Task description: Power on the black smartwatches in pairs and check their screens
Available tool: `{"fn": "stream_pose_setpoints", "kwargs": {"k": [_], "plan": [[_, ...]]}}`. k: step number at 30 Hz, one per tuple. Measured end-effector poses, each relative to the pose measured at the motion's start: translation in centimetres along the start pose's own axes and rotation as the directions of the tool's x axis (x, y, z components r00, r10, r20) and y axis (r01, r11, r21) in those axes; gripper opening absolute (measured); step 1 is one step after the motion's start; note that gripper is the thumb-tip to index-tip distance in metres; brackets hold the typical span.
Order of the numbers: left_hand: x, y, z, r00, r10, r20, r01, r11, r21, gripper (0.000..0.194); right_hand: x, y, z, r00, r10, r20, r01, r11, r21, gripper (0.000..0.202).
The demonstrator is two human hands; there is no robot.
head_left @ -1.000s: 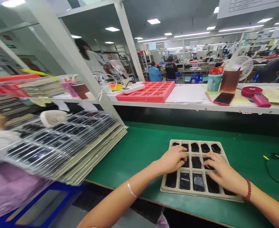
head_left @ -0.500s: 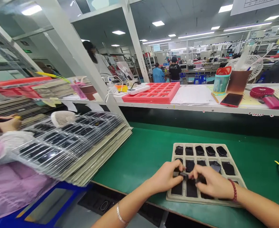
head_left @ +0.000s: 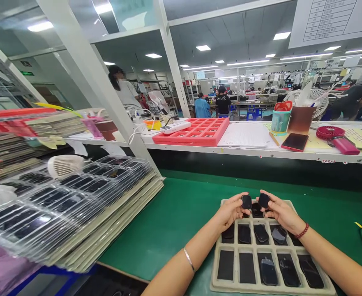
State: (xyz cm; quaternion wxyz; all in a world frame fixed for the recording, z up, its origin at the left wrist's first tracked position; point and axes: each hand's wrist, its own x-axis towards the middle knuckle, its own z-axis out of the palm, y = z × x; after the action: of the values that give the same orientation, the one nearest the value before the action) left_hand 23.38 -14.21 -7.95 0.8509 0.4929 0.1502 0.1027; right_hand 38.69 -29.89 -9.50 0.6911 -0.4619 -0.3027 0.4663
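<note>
My left hand (head_left: 232, 210) pinches a small black rounded-square smartwatch body (head_left: 246, 201) between thumb and fingers. A matching smartwatch body (head_left: 264, 200) is held the same way in my right hand (head_left: 281, 213). Both pieces are raised side by side, slightly apart, over the back row of a beige compartment tray (head_left: 236, 265). In the tray's front row, the two left compartments show only flat black bottoms, while black glossy pieces (head_left: 268, 270) lie in the other three. More dark pieces (head_left: 261, 233) fill the middle row. My hands partly cover the back row.
Left of the green bench (head_left: 156, 222), clear plastic trays (head_left: 76, 185) of dark pieces top a tall stack of beige trays (head_left: 113, 230). A shelf ahead carries a red compartment tray (head_left: 196, 135), papers, a phone (head_left: 295, 142) and a pink fan (head_left: 337, 137). Another person's arm shows far left.
Both hands have lifted from the tray's front rows towards its back, and the pieces now face me. The view has shifted. The co-worker's hand at left has moved mostly out of frame.
</note>
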Motion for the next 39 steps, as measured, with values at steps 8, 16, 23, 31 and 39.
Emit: {"fn": "stream_pose_setpoints", "kwargs": {"k": [8, 16, 23, 31, 39], "plan": [[-0.6, -0.2, 0.1, 0.988, -0.062, 0.143, 0.066, 0.997, -0.028, 0.054, -0.6, 0.0, 0.6, 0.996, 0.038, 0.08, -0.028, 0.993, -0.114, 0.041], [-0.6, -0.9, 1.0, 1.0, 0.015, 0.027, -0.02, 0.979, 0.205, 0.046, -0.5, 0.7, 0.9, 1.0, -0.001, -0.016, -0.001, 0.992, -0.129, 0.042], [-0.9, -1.6, 1.7, 0.995, 0.103, 0.007, -0.096, 0.895, 0.436, 0.034, -0.6, 0.5, 1.0, 0.998, -0.043, 0.043, 0.05, 0.982, -0.183, 0.027], [-0.4, -2.2, 1.2, 0.99, 0.142, 0.004, -0.129, 0.888, 0.441, 0.039, -0.5, 0.7, 1.6, 0.997, -0.072, 0.011, 0.071, 0.932, -0.354, 0.03], [-0.7, -2.0, 1.5, 0.986, 0.166, -0.027, -0.136, 0.882, 0.451, 0.03, -0.6, 0.5, 1.6, 0.996, -0.064, 0.055, 0.079, 0.938, -0.337, 0.025]]}}
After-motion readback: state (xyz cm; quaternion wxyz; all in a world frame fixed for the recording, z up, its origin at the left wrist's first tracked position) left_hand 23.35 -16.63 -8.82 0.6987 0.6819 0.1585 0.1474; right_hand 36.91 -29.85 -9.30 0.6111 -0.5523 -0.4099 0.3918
